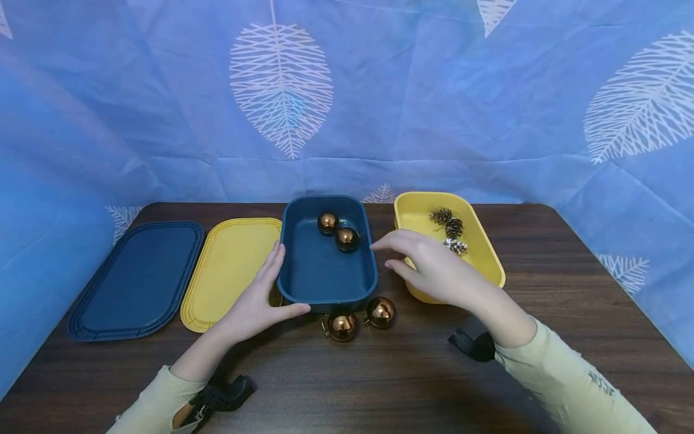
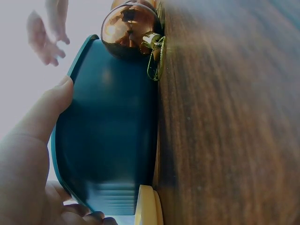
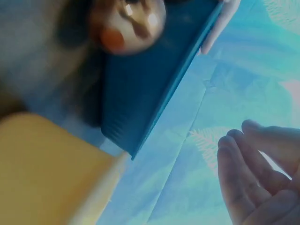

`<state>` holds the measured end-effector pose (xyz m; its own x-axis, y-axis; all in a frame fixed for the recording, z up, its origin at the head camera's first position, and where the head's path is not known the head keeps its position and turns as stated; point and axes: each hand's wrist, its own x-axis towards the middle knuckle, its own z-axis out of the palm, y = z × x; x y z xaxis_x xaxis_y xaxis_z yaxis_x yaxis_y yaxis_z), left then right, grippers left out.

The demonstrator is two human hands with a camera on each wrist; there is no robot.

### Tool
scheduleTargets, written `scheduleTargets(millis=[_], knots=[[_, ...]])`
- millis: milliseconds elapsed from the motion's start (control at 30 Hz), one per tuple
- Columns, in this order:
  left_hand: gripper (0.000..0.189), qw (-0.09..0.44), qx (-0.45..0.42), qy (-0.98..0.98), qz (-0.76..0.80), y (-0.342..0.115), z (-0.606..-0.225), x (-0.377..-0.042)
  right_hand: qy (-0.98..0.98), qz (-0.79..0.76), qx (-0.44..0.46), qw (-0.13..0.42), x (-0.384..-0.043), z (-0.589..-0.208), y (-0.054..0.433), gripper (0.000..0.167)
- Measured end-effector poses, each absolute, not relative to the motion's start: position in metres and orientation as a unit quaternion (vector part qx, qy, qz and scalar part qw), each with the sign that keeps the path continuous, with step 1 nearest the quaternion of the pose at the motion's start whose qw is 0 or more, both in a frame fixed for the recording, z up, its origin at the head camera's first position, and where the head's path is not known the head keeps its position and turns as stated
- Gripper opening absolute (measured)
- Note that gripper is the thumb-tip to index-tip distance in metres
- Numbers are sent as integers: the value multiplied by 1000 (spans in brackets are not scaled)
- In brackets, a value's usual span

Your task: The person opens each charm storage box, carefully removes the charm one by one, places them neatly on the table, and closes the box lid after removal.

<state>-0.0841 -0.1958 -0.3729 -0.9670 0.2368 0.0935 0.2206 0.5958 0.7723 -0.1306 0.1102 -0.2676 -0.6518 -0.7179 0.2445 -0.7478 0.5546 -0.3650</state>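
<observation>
A blue box (image 1: 325, 274) stands in the middle of the table with two shiny brown ball ornaments (image 1: 347, 239) inside. My left hand (image 1: 260, 304) rests against its near left corner, fingers along the left side and thumb at the front rim. In the left wrist view, the thumb (image 2: 61, 96) lies on the box's rim. My right hand (image 1: 428, 262) hovers between the blue box and the yellow box, fingers loosely bent and holding nothing. In front of the blue box, two more brown ball ornaments (image 1: 342, 326) lie on the wood.
The yellow box (image 1: 488, 253) at the right holds three small pinecones (image 1: 453, 227), one of them white-tipped. At the left lie a yellow lid (image 1: 233, 265) and a blue lid (image 1: 138, 280). A blue leaf-patterned cloth (image 1: 379, 90) hangs behind the dark wooden table (image 1: 347, 386).
</observation>
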Motion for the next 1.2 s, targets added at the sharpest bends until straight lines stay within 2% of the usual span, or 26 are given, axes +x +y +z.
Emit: scheduleTargets(millis=[200,500,800,1200], knots=[[113,12,124,893,433,-197,-376,-85,-890,202,408,-15,-168,-256,81,31],[114,15,125,888,443,-196,-377,-85,-898,150,402,-97,-220,-273,48,41],[113,15,129,887,443,-197,-375,-84,-901,114,383,-168,-236,-289,26,48],[113,11,132,888,440,-197,-373,-85,-917,35,370,-142,-235,-297,17,36]])
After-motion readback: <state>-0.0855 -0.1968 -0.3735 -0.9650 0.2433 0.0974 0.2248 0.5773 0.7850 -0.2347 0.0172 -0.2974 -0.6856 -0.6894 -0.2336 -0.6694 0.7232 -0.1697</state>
